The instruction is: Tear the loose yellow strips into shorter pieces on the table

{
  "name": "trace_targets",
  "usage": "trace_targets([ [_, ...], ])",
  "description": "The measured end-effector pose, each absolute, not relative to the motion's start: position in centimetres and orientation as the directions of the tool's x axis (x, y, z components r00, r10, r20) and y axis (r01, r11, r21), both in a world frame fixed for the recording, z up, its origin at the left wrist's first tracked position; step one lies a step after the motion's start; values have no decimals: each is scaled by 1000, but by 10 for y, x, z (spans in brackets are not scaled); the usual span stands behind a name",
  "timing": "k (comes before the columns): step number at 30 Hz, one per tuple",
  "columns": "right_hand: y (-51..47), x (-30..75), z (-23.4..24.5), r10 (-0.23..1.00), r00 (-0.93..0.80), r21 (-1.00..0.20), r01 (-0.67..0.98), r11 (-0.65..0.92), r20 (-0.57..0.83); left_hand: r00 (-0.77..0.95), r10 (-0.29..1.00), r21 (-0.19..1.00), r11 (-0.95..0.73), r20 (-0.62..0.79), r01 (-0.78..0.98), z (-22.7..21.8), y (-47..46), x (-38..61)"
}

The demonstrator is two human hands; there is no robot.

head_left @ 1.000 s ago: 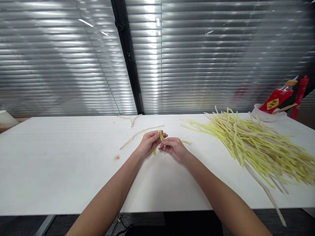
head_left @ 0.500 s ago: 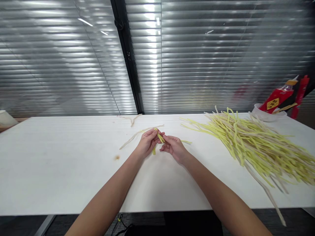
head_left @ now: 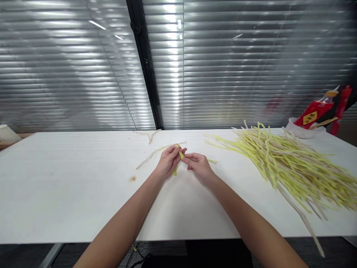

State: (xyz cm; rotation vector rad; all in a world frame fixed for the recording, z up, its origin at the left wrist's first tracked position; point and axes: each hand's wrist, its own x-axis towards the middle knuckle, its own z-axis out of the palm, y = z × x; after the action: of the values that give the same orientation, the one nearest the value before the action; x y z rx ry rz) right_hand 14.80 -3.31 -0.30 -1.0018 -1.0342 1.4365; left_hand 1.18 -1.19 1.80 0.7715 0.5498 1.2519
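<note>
A: What has changed at the hands?

B: The left hand (head_left: 167,160) and right hand (head_left: 198,165) have drawn closer over mid-table, fingers of both pinched on one yellow fuzzy stem (head_left: 180,155), which is bent tighter, so the shaping progresses.

A: And the surroundings?

B: A white table (head_left: 69,193); a pile of stems (head_left: 292,163) on the right; closed blinds (head_left: 237,63) behind.
</note>
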Motion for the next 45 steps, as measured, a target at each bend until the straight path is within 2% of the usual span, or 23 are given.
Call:
trace_targets([
  [6, -34, 147, -5, 994, 1, -992, -65, 109, 109, 193, 981, 770, 112, 15, -628, 15, -12, 17],
  [9, -37, 147, -4, 963, 47, -951, 176, 254, 266, 154, 987, 762, 128, -37, -635, 15, -14, 20],
  [11, -38, 146, -4, 899, 33, -843, 365, 395, 436, 124, 990, 756, 136, -73, -641, 15, -15, 22],
  [13, -38, 145, -5, 806, -44, -668, 534, 518, 590, 95, 991, 751, 131, -92, -647, 15, -16, 23],
  [15, -37, 142, -6, 732, -151, -472, 675, 567, 664, 67, 993, 745, 119, -99, -656, 16, -17, 23],
  [19, -33, 137, -6, 641, -322, -121, 828, 547, 696, 19, 992, 726, 106, -128, -679, 18, -17, 22],
  [21, -31, 135, -4, 621, -395, -12, 838, 546, 676, 3, 989, 714, 109, -149, -692, 19, -16, 21],
  [23, -30, 134, -3, 622, -448, 27, 824, 565, 642, -2, 986, 698, 118, -168, -706, 18, -14, 20],
  [25, -30, 134, -2, 635, -464, -2, 807, 591, 617, 4, 984, 680, 125, -177, -723, 16, -12, 19],
  [27, -31, 134, -3, 664, -439, -96, 787, 609, 606, 14, 987, 665, 120, -163, -737, 13, -9, 18],
  [32, -36, 135, -6, 787, -220, -549, 609, 573, 577, 48, 997, 666, 77, -62, -742, 10, -6, 17],
  [35, -38, 133, -7, 884, -87, -789, 418, 451, 459, 54, 998, 690, 47, -12, -722, 11, -9, 20],
  [37, -37, 132, -8, 941, -18, -908, 257, 332, 339, 53, 999, 704, 28, 13, -710, 13, -11, 22],
  [39, -35, 131, -10, 975, 11, -969, 113, 218, 220, 53, 998, 714, 17, 29, -700, 14, -13, 24],
  [41, -34, 131, -10, 988, 17, -987, 51, 151, 152, 55, 998, 725, 13, 35, -689, 15, -16, 26],
  [43, -33, 132, -9, 989, 26, -986, 86, 142, 145, 57, 998, 739, 17, 29, -674, 15, -18, 26],
  [45, -34, 134, -7, 977, 44, -960, 198, 198, 210, 52, 999, 753, 31, 4, -657, 16, -19, 26],
])
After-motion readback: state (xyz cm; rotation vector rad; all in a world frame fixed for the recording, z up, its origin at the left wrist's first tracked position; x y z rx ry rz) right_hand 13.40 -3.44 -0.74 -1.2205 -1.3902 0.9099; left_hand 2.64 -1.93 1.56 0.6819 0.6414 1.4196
